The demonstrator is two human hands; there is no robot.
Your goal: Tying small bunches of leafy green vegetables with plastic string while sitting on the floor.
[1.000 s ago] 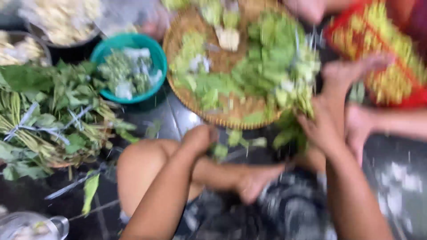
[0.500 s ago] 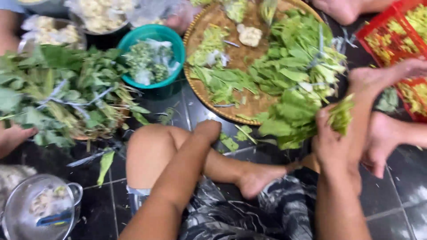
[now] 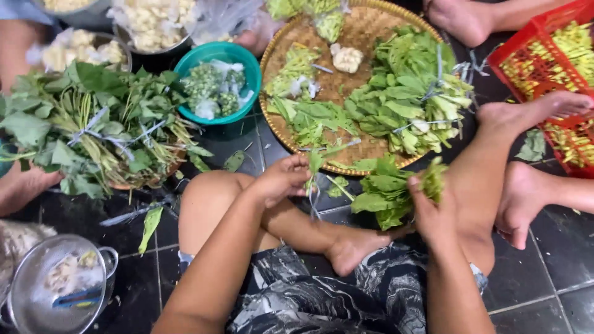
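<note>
Above the crossed bare legs of a person seated on glossy black floor tiles [image 3: 544, 278], the right hand [image 3: 433, 207] grips a loose bunch of broad, soft green leaves [image 3: 387, 193] by its stems; the fingers curl shut around the stalks, and the leafy tops fan out to the left of the thumb, just in front of the knee. Left of it, the left hand [image 3: 284, 179] has its fingertips pressed together, pinching a single thin green stem with a small leaf [image 3: 315, 162] that stands up from between thumb and forefinger; a pale thin strip dangles below the hand. The two hands are near each other but apart.

Just beyond them lies a round, flat woven bamboo tray [image 3: 346, 80], tan and coarse in weave, bearing heaps of smooth green leaves tied in bundles and a lumpy pale root. Touching its left rim sits a round teal plastic bowl [image 3: 244, 68] filled with small green clusters and clear plastic wrap. Farther left, a big pile of long-stemmed leafy greens [image 3: 93, 130] is bound with pale strips. A red plastic lattice crate [image 3: 513, 59] of yellow-green pods stands at the right, and a shiny steel pot [image 3: 37, 297] sits at lower left.
</note>
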